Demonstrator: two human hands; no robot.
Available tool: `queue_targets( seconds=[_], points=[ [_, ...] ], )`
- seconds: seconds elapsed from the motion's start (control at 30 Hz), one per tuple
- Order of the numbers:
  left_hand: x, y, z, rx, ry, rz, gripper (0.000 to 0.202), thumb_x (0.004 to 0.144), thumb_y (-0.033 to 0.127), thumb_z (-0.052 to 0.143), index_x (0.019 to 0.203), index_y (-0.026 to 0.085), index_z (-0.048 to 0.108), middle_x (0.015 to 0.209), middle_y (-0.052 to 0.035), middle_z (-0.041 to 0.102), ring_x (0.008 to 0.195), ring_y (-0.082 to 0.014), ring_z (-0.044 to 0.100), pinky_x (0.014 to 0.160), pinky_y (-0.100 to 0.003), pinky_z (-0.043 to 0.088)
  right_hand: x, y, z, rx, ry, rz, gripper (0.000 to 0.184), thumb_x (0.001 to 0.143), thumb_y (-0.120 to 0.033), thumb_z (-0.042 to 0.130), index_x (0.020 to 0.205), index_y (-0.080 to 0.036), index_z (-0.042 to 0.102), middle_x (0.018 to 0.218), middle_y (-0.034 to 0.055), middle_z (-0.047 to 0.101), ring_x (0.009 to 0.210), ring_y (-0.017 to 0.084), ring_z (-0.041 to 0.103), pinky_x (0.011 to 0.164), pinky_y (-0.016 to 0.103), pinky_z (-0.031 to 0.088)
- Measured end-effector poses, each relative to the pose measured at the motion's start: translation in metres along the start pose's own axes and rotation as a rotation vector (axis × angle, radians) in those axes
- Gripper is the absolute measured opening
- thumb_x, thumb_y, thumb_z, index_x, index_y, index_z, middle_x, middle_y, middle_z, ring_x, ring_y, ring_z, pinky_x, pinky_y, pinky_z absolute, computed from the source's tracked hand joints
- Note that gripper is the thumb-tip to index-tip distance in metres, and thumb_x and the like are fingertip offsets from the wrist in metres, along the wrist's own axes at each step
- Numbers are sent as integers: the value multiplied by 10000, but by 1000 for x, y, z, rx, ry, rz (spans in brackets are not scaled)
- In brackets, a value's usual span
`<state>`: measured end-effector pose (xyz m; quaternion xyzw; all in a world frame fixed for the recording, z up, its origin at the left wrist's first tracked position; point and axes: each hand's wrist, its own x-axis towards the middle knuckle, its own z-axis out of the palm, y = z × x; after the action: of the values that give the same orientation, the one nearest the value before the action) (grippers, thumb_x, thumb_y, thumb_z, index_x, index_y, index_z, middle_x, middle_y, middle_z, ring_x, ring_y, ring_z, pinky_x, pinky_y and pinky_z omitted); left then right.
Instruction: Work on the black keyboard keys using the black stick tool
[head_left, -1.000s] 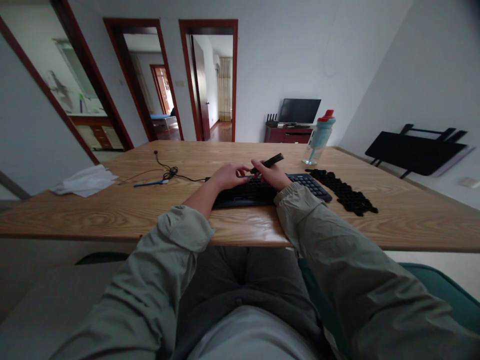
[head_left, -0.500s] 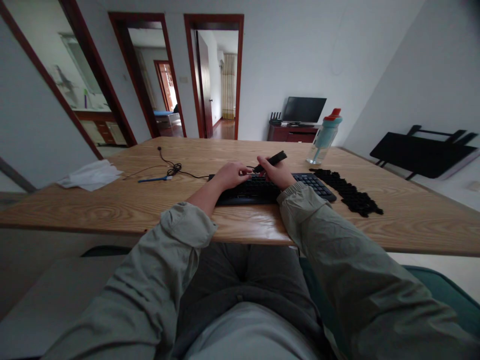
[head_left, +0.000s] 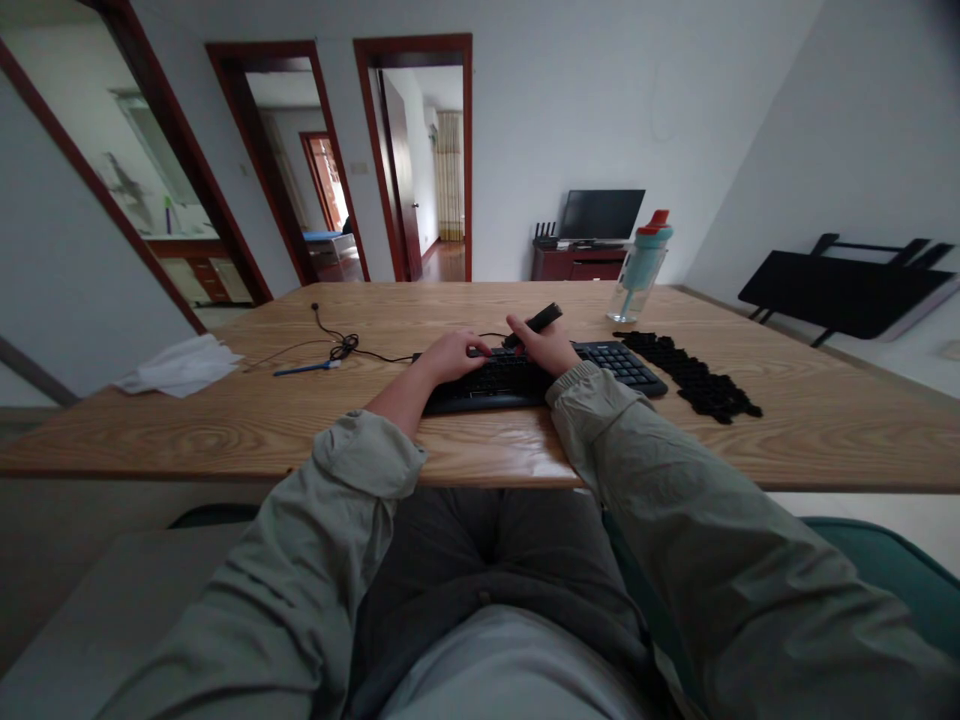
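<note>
A black keyboard (head_left: 487, 396) lies near the table's front edge, its middle partly covered by my hands. My left hand (head_left: 448, 358) is over its left half, fingers bent and thumb near the forefinger; whatever small dark thing is between them I cannot make out. My right hand (head_left: 546, 345) grips a thick black stick-like tool (head_left: 544, 317), slanting up to the right, its lower end close above the keys. Right of the keyboard, a band of small black pieces that look like keycaps (head_left: 694, 378) lies on the wood.
On the wooden table (head_left: 247, 437) a clear bottle with a red and teal lid (head_left: 640, 268) stands at the back right. To the left lie white tissue (head_left: 180, 366), a blue thin brush-like stick (head_left: 300, 369) and a coiled black cable (head_left: 344, 346) running to the keyboard.
My left fingertips have drawn slightly away from the tool's lower end. My right hand keeps hold of the tool. The whole view has shifted a little.
</note>
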<state>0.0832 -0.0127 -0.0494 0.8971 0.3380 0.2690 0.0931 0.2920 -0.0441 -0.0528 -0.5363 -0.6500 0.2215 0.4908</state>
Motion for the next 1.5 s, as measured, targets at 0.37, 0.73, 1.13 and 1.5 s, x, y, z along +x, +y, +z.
queue_targets(
  seconds=[0.37, 0.73, 1.13, 1.5],
  points=[
    [1, -2, 2, 57, -40, -10, 208, 847, 227, 647, 999, 203, 787, 951, -54, 669, 876, -181, 624, 834, -291, 495, 7, 5, 0, -70, -14, -65, 558, 852, -689, 529, 592, -196, 554, 537, 29, 585, 501, 141, 516, 543, 286, 414],
    [1, -2, 2, 63, -53, 12, 171, 856, 226, 652, 957, 202, 789, 961, -57, 689, 896, -183, 635, 862, -298, 495, 3, -3, 0, -120, -58, -181, 465, 885, -591, 540, 651, -193, 596, 559, 25, 592, 572, 163, 550, 619, 305, 438],
    [2, 0, 2, 77, -59, 7, 199, 863, 233, 642, 995, 198, 787, 971, -63, 685, 890, -188, 639, 861, -301, 497, 9, 6, 1, -22, -55, -25, 478, 868, -627, 554, 686, -185, 583, 538, 19, 584, 446, 123, 482, 448, 265, 364],
    [0, 4, -1, 86, -44, -26, 205, 860, 218, 633, 1012, 207, 770, 965, -46, 705, 873, -176, 630, 828, -288, 502, 9, 6, 1, -66, -39, -142, 488, 870, -635, 543, 726, -178, 636, 594, 29, 612, 532, 147, 530, 558, 292, 416]
  ],
)
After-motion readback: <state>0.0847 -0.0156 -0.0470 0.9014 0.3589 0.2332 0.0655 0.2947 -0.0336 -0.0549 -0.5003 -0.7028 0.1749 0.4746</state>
